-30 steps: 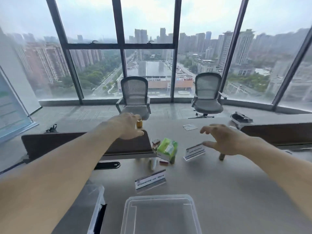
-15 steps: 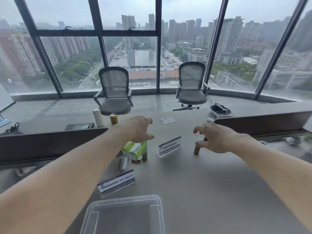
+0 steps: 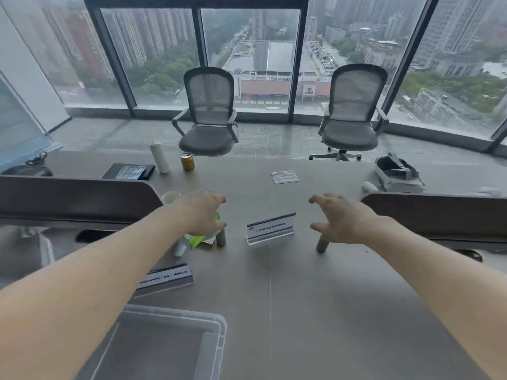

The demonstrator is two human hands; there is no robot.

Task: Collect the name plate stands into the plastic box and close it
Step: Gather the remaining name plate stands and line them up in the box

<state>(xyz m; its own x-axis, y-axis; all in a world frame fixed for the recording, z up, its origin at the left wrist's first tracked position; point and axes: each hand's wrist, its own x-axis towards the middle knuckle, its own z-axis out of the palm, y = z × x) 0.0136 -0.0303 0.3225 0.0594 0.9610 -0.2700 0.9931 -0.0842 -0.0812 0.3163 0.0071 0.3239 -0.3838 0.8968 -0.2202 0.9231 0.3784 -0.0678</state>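
Observation:
A clear name plate stand (image 3: 271, 228) with a white card stands upright mid-table, between my two hands. A second name plate stand (image 3: 167, 278) lies nearer me, partly behind my left forearm. The clear plastic box (image 3: 214, 325) sits open at the near edge, nothing inside that I can see. My left hand (image 3: 204, 211) hovers over a green packet, fingers spread and holding nothing. My right hand (image 3: 340, 218) hovers just right of the far stand, fingers spread, not touching it.
A green packet (image 3: 199, 239), a small white bottle (image 3: 179, 248) and two grey cylinders (image 3: 221, 237) (image 3: 322, 244) crowd the stand. Dark desk dividers (image 3: 76, 198) (image 3: 439, 215) flank the gap. Further back stand a white tube (image 3: 160, 157), a gold can (image 3: 187, 161), a folded paper (image 3: 284, 177) and two chairs.
The view has shifted so the table's things sit further right and closer. Both hands have come nearer the far stand, one on each side, still holding nothing.

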